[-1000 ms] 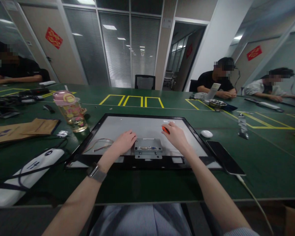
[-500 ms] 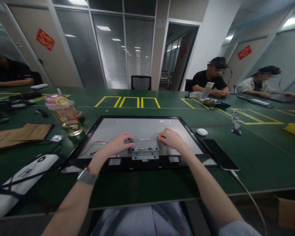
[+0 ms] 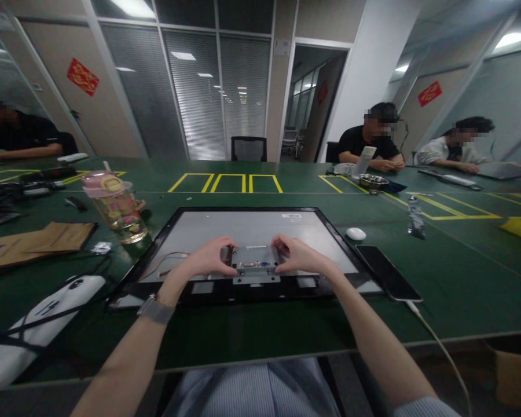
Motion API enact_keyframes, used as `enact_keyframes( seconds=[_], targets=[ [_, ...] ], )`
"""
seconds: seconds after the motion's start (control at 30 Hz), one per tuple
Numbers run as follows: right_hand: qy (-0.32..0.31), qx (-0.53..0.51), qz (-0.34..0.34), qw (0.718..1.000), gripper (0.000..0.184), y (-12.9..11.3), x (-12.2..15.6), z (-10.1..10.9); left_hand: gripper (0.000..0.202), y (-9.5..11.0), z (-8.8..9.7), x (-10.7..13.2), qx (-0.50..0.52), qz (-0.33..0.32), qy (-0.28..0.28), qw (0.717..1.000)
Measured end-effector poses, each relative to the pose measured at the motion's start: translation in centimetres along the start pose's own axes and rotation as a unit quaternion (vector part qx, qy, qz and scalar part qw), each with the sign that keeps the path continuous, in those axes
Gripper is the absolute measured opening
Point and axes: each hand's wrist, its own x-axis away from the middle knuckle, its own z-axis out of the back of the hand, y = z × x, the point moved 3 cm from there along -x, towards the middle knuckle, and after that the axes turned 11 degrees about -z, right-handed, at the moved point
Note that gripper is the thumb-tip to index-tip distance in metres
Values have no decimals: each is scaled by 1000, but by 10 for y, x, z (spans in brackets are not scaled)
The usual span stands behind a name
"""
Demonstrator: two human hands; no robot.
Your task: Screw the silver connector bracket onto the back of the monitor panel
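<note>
A flat monitor panel [image 3: 191, 229] lies face down on the green table [image 3: 286, 324], its grey back up inside a black frame. A small metal connector box [image 3: 255, 262] sits near the panel's near edge. My left hand [image 3: 211, 258] grips the box's left end with curled fingers. My right hand [image 3: 297, 255] grips its right end the same way. A red-handled tool seen earlier in the right hand is hidden now. Thin coloured wires [image 3: 165, 263] trail from the panel's left side.
A pink-lidded bottle [image 3: 115, 205] and brown paper bags [image 3: 35, 240] stand left. A white pouch with black straps [image 3: 39, 315] lies near left. A phone with cable [image 3: 386, 272], a white mouse [image 3: 356, 233] and a metal part [image 3: 417, 217] lie right. Other people sit at the far sides.
My right hand came down from the panel's upper right to the box's right end. My left hand shifted onto the box's left end. The red tool is hidden.
</note>
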Motion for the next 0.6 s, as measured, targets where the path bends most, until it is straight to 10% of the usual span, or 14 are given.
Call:
enact_keyframes(
  seconds=[0.6],
  targets=[
    [88,71,47,993,30,1,-22,-2,49,-17,0,-15,1,-16,77,997]
  ],
)
